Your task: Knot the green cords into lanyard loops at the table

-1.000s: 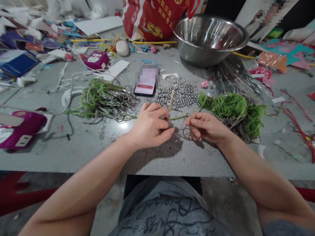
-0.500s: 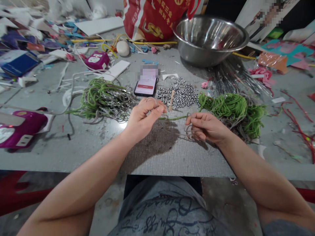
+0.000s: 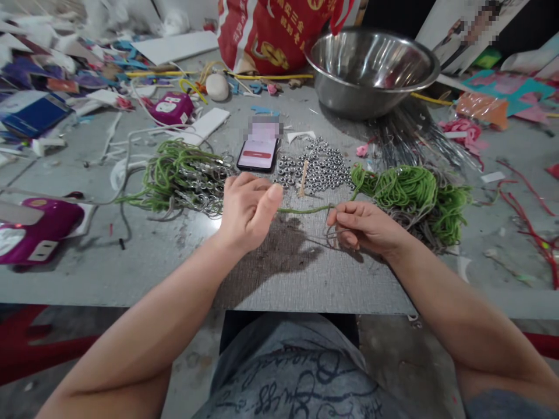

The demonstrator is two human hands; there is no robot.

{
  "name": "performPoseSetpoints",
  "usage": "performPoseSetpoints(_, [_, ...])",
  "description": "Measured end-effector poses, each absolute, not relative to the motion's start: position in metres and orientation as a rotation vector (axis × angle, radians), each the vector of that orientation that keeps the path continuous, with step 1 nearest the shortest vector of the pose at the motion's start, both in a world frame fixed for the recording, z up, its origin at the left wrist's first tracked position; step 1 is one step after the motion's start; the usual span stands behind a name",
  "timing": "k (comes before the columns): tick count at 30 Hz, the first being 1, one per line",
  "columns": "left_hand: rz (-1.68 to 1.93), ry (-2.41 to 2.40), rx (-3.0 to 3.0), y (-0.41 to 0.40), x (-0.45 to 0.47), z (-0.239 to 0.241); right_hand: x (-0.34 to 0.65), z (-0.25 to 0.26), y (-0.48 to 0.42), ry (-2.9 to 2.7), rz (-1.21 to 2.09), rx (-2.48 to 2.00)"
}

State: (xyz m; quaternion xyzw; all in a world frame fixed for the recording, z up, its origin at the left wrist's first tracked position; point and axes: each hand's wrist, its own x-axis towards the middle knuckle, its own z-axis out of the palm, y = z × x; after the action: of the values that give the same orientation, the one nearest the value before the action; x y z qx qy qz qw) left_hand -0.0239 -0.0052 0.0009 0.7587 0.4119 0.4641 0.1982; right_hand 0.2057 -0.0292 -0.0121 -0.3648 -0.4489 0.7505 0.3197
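My left hand (image 3: 247, 209) is closed in a pinch on one end of a green cord (image 3: 305, 209) that runs taut to my right hand (image 3: 364, 228). My right hand pinches the cord's other end together with a thin metal ring. Both hands hover just above the grey table (image 3: 279, 279), near its front edge. Behind them lies a patch of small silver bells (image 3: 321, 166) with a little wooden stick among them. A loose pile of green cords (image 3: 413, 195) sits right of my right hand. A heap of green cords with metal clasps (image 3: 187, 177) lies left of my left hand.
A phone (image 3: 258, 154) lies behind my left hand. A steel bowl (image 3: 371, 67) and a red bag (image 3: 279, 32) stand at the back. A bundle of wires (image 3: 414, 139) lies by the bowl. Purple devices (image 3: 30, 230) and scraps clutter the left side.
My left hand has lifted and slid left, drawing the green cord out straight. My right hand has stayed almost where it was.
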Motion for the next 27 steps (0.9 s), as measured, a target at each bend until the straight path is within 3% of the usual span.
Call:
performPoseSetpoints(6, [1.434,1.556,2.321,-0.011,-0.024,0.004,0.204,-0.01,-0.03,-1.13,1.973,-0.889])
performPoseSetpoints(12, [1.372,1.391,2.422,-0.019,-0.023,0.008,0.203,-0.012,-0.03,-1.15,1.944,-0.875])
performPoseSetpoints(19, [1.339,0.738,1.767,-0.011,-0.021,-0.005,0.205,-0.011,-0.031,-1.248,1.975,-0.882])
performPoseSetpoints(27, [1.177,0.828,1.399,-0.004,-0.02,0.012,0.207,-0.007,-0.034,-1.465,2.203,-0.943])
